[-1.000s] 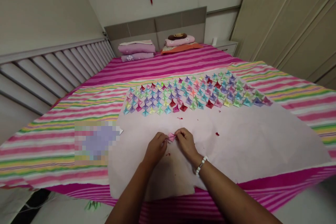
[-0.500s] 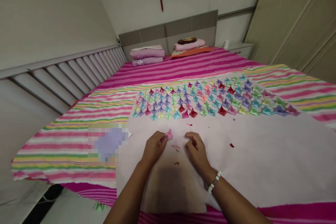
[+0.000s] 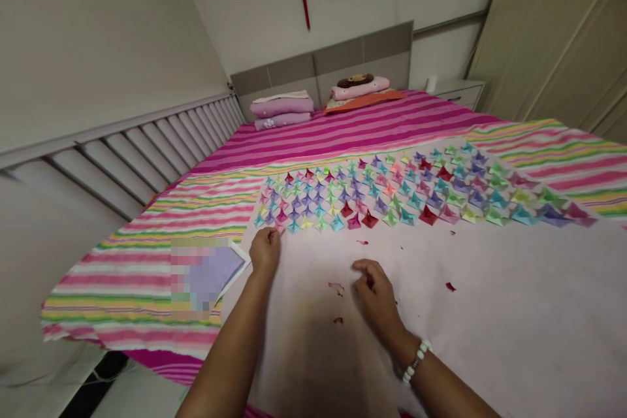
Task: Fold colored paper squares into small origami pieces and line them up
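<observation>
My left hand (image 3: pixel 265 251) reaches to the near left corner of the rows of folded paper. Its fingers are closed at a small pink origami piece (image 3: pixel 279 226), which shows just past the fingertips. Several rows of origami pieces (image 3: pixel 390 217) in blue, purple, green, red, yellow and pink spread across the far half of a pale sheet (image 3: pixel 490 313). My right hand (image 3: pixel 376 294), with a white bead bracelet (image 3: pixel 416 362) at the wrist, rests over the sheet. Its fingers are loosely curled, thumb and forefinger apart, and nothing shows between them.
Small red scraps (image 3: pixel 450 286) and a pinkish scrap (image 3: pixel 336 288) lie on the sheet. A partly blurred purple item (image 3: pixel 228 268) is at its left edge. The striped bed cover (image 3: pixel 122 274) lies beneath, with a railing (image 3: pixel 117 144) at left and folded bedding (image 3: pixel 283 108) by the headboard.
My left hand has moved away from me and left, bringing the pink origami piece to the front row's left end. My right hand stays nearly in place; the view has shifted slightly.
</observation>
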Tool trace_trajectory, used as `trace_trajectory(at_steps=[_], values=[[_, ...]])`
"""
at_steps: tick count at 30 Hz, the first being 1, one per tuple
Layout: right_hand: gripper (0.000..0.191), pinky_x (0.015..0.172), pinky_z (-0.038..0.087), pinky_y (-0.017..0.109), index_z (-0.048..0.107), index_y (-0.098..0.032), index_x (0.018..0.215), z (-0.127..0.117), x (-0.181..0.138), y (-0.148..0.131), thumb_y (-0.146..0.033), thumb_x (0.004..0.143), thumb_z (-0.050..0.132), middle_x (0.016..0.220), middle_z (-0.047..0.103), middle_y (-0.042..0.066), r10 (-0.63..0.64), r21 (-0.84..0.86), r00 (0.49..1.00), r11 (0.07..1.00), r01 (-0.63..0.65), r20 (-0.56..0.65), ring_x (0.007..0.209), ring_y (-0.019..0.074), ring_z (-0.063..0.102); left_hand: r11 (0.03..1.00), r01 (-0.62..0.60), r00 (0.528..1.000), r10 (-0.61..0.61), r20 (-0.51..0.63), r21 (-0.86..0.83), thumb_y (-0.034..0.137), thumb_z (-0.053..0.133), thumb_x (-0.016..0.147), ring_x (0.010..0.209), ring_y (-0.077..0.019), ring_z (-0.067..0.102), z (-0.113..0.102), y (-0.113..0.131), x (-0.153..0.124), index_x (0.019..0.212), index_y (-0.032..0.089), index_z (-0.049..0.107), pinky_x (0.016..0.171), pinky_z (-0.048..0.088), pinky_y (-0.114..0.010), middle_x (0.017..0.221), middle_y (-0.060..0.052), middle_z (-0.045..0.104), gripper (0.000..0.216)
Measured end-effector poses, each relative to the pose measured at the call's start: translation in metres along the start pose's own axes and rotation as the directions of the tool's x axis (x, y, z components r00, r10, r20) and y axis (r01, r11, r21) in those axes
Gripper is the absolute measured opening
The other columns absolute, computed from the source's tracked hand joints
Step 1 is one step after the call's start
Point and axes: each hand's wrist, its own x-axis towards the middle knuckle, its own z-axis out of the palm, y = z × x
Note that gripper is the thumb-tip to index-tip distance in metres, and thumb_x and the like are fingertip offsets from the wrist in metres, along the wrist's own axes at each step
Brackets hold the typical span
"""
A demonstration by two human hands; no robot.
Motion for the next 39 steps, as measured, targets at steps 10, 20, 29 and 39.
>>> trace_trajectory(at_steps=[10,20,29,39], values=[[0.026,0.054,0.039,0.028,0.060,-0.019,0.088,0.001,0.001,0.000,-0.013,0.068,0.044,0.088,0.056,0.004,0.008,0.000,1.000,1.000,-0.008,0.013,0.057,0.0144,0.046,0.998,0.000,0.999,-0.004,0.049,0.070,0.029,0.051,0.082,0.077,-0.0216,0.062,0.013,-0.005,0.007,0.090,0.022,0.067,0.062,0.040,-0.029,0.087,-0.005,0.069,0.019],[0.029,0.056,0.040,0.028,0.059,-0.019,0.090,0.002,0.000,0.001,-0.010,0.067,0.044,0.086,0.056,0.003,-0.006,-0.007,1.000,1.000,0.006,0.003,0.060,0.0151,0.047,0.993,-0.108,0.994,0.107,-0.015,-0.052,0.033,0.052,0.082,0.080,-0.0204,0.061,0.012,0.015,-0.002,0.109,0.019,0.062,0.071,0.046,-0.032,0.095,-0.007,0.063,0.032],[0.027,0.059,0.043,0.029,0.059,-0.019,0.090,0.002,0.001,0.004,-0.011,0.069,0.045,0.086,0.056,0.003,-0.020,-0.033,1.000,0.999,0.020,0.005,0.060,0.0153,0.048,0.883,-0.386,0.880,0.439,0.180,-0.266,0.019,0.055,0.079,0.079,-0.0170,0.063,0.033,0.055,-0.047,0.090,0.020,0.068,0.076,0.049,-0.030,0.084,-0.003,0.069,0.016],[0.025,0.060,0.043,0.031,0.059,-0.019,0.090,0.000,0.001,0.007,-0.015,0.069,0.048,0.081,0.056,0.002,0.009,-0.049,1.000,0.999,-0.008,0.017,0.060,0.0167,0.048,0.838,-0.433,0.841,0.509,0.186,-0.332,0.019,0.058,0.080,0.092,-0.0190,0.065,0.030,0.064,-0.078,0.092,0.021,0.069,0.088,0.049,-0.035,0.096,-0.005,0.072,0.017]])
